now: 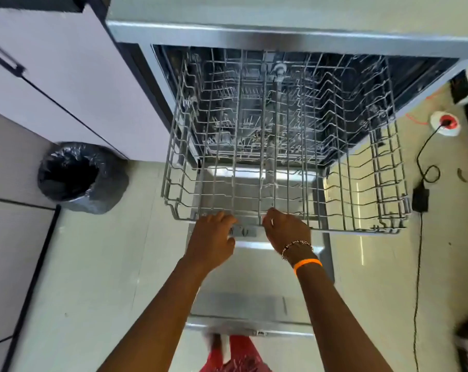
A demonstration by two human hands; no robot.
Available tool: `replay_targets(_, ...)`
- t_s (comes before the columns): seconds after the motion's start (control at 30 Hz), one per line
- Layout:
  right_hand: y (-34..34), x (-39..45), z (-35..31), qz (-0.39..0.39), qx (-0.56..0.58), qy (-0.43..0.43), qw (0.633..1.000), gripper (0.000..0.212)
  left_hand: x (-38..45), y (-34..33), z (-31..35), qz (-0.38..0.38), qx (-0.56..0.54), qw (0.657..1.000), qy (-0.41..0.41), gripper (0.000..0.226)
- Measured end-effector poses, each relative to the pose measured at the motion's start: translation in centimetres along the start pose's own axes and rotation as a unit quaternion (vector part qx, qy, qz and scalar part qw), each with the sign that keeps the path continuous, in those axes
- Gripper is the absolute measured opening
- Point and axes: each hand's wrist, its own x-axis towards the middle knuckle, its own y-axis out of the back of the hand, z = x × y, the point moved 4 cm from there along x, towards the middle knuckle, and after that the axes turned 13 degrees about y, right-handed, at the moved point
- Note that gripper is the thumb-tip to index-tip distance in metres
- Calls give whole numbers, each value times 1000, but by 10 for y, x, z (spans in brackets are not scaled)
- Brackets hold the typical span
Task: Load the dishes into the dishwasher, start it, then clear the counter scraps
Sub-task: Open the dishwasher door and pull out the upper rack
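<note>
I read this as the very start of the loading step: the dishwasher stands with its door dropped flat toward me, and the upper rack is drawn well out over the door, with nothing in it that I can see. My left hand grips the rack's front rail, its fingers curled over the wire; my right hand is just beside it on the same rail, curled over the wire as well (a beaded bracelet and an orange band sit on that wrist). Deeper inside, a lower rack shows through the wires, also without dishes as far as I can tell.

No dishes are in view at all, nor the scraps. So the next move, as I judge it, calls for letting go of the rail, turning to wherever the dishes wait, and bringing them back to the rack. A lined bin stands on the floor at the left, handy for scraps later.
</note>
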Motion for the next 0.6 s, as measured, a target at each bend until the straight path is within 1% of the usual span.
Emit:
replay_targets(0.13, -15, -29, -3, -91, 40, -38, 994, 32, -29, -9, -10, -46, -32, 998, -2, 40)
replay_targets(0.23, -24, -45, -1, -151, 72, -58, 984, 32, -46, -18, -17, -115, -80, 990, 25, 35)
replay_targets(0.3, -27, -55, 1, -168, 103, -81, 977, 32, -54, -24, -20, -161, -94, 982, 34, 35)
replay_targets(0.4, -25, -67, -1, -133, 133, -107, 976, 27, -63, -27, -22, -199, -119, 972, 38, 40)
replay_targets(0.43, -23, -68, -3, -106, 139, -110, 978, 23, -65, -27, -22, -202, -131, 970, 42, 41)
replay_targets(0.5, -16, -72, -12, -20, 178, -118, 977, 14, -69, -23, -23, -204, -176, 961, 55, 40)
replay_targets(0.57, -6, -71, -28, 58, 233, -108, 965, 15, -73, -15, -26, -202, -245, 945, 73, 35)
replay_targets(0.6, -3, -69, -39, 76, 251, -92, 961, 16, -74, -11, -28, -199, -279, 936, 82, 32)
